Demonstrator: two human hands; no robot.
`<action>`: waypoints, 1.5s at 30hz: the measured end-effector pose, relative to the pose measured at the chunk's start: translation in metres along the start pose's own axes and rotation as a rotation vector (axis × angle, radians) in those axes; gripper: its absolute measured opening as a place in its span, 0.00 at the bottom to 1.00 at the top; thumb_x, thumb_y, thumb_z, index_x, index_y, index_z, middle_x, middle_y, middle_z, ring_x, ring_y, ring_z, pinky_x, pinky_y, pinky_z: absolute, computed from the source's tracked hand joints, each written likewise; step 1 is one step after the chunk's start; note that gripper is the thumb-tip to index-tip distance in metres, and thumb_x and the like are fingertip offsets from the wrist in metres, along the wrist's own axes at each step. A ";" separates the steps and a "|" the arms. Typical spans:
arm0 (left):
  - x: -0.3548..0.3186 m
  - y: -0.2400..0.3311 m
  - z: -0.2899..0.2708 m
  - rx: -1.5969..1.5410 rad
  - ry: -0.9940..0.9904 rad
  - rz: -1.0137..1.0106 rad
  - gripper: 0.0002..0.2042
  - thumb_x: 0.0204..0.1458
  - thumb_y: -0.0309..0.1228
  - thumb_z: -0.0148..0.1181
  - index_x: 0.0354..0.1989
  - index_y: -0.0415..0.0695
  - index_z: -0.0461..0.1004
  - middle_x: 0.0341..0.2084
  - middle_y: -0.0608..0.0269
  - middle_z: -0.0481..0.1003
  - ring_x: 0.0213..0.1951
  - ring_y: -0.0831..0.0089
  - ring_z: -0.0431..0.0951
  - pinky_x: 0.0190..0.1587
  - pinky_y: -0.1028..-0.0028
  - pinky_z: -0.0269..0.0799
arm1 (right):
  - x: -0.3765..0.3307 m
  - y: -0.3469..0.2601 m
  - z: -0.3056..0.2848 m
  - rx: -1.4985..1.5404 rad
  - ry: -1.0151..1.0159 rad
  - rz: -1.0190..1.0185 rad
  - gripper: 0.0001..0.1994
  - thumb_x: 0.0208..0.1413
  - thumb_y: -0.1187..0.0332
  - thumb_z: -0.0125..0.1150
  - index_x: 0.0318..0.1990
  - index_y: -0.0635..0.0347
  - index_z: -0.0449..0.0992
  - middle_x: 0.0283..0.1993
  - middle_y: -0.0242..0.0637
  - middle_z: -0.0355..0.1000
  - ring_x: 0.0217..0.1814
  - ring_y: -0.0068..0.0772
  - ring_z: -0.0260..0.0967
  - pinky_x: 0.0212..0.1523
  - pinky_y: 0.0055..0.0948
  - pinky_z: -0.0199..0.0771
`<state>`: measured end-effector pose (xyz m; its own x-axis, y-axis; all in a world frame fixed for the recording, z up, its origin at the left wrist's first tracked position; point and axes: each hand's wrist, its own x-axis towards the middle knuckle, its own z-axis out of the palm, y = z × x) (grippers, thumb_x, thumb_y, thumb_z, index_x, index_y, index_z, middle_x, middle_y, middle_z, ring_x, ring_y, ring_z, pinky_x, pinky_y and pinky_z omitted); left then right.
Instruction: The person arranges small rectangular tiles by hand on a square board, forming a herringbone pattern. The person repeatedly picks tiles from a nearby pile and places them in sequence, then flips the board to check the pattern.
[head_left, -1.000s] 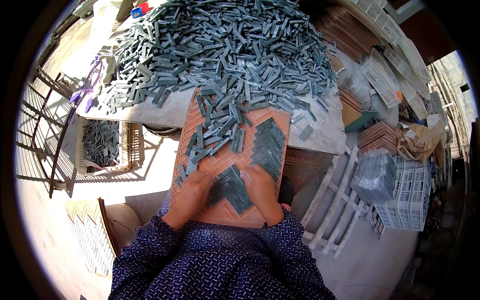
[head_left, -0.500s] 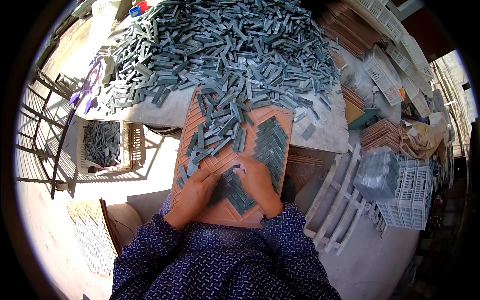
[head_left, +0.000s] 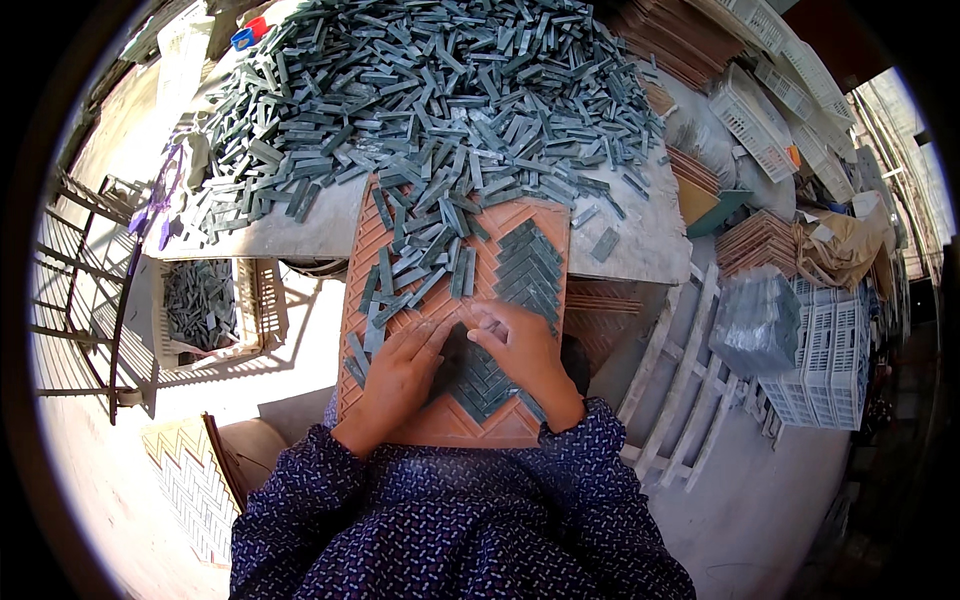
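Note:
A terracotta-coloured tray (head_left: 410, 432) with raised herringbone ridges lies in front of me, its far part on the table. Dark green stone strips (head_left: 487, 385) sit in its slots in a herringbone pattern, with another set block (head_left: 528, 270) at the right. Loose strips (head_left: 430, 240) are heaped over the tray's far left part. My left hand (head_left: 398, 380) rests over the left-middle of the tray, open, fingers stretched out close together. My right hand (head_left: 528, 345) is above the laid strips, fingers curled and closed; whatever they hold is hidden. The fingertips of both hands are close together.
A big pile of green strips (head_left: 430, 100) covers the table (head_left: 310, 232). A crate of strips (head_left: 248, 300) stands below at the left, near a patterned panel (head_left: 190, 480). On the right are a slatted pallet (head_left: 668, 390), white crates (head_left: 825, 360) and a plastic-wrapped stack (head_left: 755, 320).
My left hand's fingers have straightened from a curled pose. My right hand's fingertips have shifted slightly away from me over the tray. The whole view has shifted a little.

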<state>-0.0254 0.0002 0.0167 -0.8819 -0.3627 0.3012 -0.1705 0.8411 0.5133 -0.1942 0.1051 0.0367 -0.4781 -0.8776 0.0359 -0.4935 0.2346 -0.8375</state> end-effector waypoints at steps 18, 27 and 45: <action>-0.023 0.033 0.009 0.178 -0.424 0.049 0.40 0.45 0.49 0.57 0.64 0.40 0.51 0.64 0.56 0.53 0.66 0.61 0.50 0.66 0.52 0.38 | -0.088 0.018 -0.024 0.072 0.235 0.070 0.08 0.49 0.73 0.62 0.38 0.66 0.76 0.31 0.39 0.75 0.29 0.22 0.71 0.29 0.21 0.69; -0.031 0.036 0.005 0.155 -0.345 0.007 0.37 0.46 0.44 0.59 0.63 0.41 0.54 0.64 0.56 0.54 0.66 0.59 0.51 0.65 0.53 0.41 | -0.065 0.008 0.001 -0.063 0.126 -0.161 0.07 0.47 0.75 0.61 0.36 0.63 0.76 0.33 0.42 0.73 0.33 0.42 0.72 0.32 0.31 0.72; -0.046 0.010 0.012 0.035 -0.115 -0.043 0.25 0.48 0.34 0.58 0.56 0.40 0.64 0.59 0.57 0.62 0.62 0.64 0.59 0.64 0.57 0.50 | 0.007 -0.001 0.013 -0.267 -0.221 -0.323 0.08 0.44 0.78 0.59 0.34 0.61 0.74 0.34 0.41 0.68 0.36 0.45 0.70 0.34 0.34 0.71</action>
<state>0.0086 0.0302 -0.0016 -0.9177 -0.3521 0.1841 -0.2228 0.8397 0.4953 -0.1877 0.0930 0.0310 -0.1181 -0.9844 0.1302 -0.7750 0.0094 -0.6319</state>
